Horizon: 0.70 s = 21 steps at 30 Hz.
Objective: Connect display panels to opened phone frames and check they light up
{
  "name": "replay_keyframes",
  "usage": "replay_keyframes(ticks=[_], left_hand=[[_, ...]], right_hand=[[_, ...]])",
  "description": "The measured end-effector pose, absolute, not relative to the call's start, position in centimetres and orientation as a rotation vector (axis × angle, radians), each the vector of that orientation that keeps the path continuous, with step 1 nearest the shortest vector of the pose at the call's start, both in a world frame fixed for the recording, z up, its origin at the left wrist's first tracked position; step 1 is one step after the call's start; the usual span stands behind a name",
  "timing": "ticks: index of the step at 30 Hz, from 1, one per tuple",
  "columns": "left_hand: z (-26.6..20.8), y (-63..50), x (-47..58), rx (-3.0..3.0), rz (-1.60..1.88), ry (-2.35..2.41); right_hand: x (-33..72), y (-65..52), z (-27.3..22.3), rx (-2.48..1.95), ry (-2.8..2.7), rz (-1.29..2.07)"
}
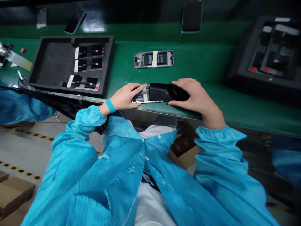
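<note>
My left hand (128,95) is closed around the left end of an opened phone body (146,94), which lies at the bench's front edge with its battery and a pale tape strip showing. In my right hand (189,95) is a black phone screen (162,92), gripped by its right end between thumb and fingers. The screen overlaps the right part of the phone body, whose far end it hides. Behind them lies a second opened phone body (154,59) with cream tape across its battery.
A black foam tray (53,66) with several screen parts stands at left. Another dark tray (240,62) holds screen parts at right. Phones lie along the back, including a dark one (192,17). Blue sleeves (23,105) of another person show at far left.
</note>
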<state>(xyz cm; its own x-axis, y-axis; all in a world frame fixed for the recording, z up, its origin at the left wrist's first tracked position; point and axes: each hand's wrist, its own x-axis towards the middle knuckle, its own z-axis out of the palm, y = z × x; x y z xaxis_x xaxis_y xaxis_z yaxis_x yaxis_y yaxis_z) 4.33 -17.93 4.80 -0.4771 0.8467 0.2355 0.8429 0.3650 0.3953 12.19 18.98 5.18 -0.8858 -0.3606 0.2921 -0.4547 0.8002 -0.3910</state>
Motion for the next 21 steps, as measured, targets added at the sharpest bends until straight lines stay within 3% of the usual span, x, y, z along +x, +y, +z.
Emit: replay_keyframes(ticks=[21], left_hand=[[5.5,-17.4,3.1,1.539,0.722,2.496]], right_hand=[[12.4,18.0,4.7,0.697,-2.763,0.707]])
